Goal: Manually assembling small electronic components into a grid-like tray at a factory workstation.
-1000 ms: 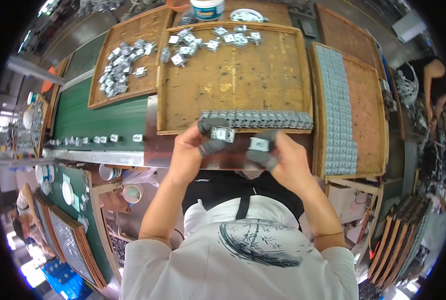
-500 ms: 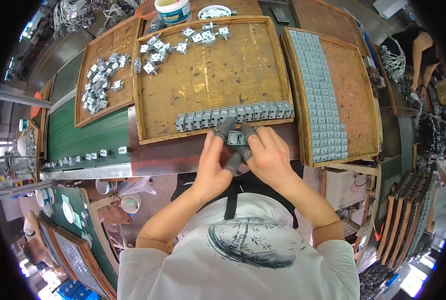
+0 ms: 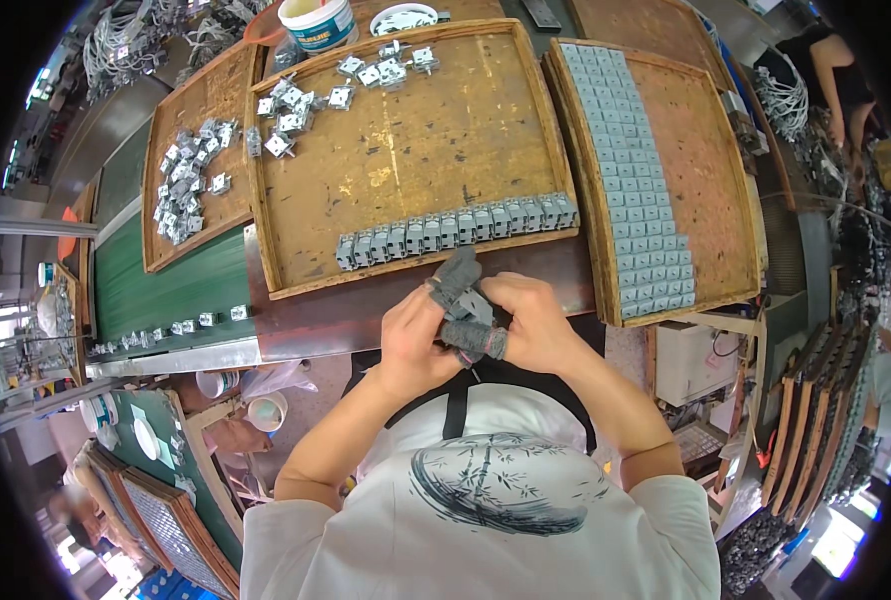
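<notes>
My left hand [image 3: 416, 335] and my right hand [image 3: 528, 318] meet in front of the near edge of the middle wooden tray [image 3: 416, 255]. Grey cloth covers wrap some fingers of both hands. Between them they pinch a small grey boxy part [image 3: 473, 308], mostly hidden by the fingers. Just beyond my fingertips stands a row of similar grey boxy parts [image 3: 456, 230], side by side along the tray's near rim. Loose silvery parts with square faces [image 3: 341, 97] lie scattered at the same tray's far left.
A left tray [image 3: 151, 225] holds a pile of loose parts. The right tray [image 3: 711, 190] carries neat columns of grey blocks. Small parts [image 3: 206, 319] line the green belt [image 3: 166, 275]. A white bucket [image 3: 318, 25] stands behind. Another person [image 3: 831, 85] is at far right.
Both hands have drawn slightly toward my body and away from the row. The grey part between them has been tilted, and my fingers have closed further around it.
</notes>
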A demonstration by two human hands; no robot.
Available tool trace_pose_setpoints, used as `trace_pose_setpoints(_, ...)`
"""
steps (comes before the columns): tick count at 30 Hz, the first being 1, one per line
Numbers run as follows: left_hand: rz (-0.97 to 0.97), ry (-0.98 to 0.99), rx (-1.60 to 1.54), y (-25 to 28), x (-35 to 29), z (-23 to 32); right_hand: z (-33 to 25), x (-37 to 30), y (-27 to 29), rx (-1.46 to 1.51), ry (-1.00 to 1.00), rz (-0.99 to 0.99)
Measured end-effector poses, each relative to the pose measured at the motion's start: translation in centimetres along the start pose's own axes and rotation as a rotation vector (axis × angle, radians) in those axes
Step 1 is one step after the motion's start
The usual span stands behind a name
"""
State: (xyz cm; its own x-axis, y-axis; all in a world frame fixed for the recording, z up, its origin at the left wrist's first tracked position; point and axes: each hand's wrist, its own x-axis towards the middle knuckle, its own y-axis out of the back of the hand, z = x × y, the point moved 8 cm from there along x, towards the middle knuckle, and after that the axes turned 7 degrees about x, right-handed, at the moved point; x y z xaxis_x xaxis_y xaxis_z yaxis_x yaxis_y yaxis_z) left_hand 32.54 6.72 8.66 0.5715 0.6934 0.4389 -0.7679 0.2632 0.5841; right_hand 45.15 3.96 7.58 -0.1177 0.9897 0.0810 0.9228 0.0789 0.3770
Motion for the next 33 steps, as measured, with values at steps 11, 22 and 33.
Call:
trace_pose_setpoints(11, 0.123, 0.536, 0.192, 9.9, -1.1, -10.3, 6.9, -7.4, 20.0, -0.452, -0.225, 0.849)
trace_pose_setpoints(22, -0.408, 0.825, -0.311, 7.2, -4.1, -23.6, 24.0, -15.9, 28.7, -0.084, -0.667, 0.707)
trace_pose_setpoints(33, 0.289, 0.687, 0.611, 18.9, -8.2, -19.9, 18.8, -15.2, 29.5, 0.493, -0.275, 0.896)
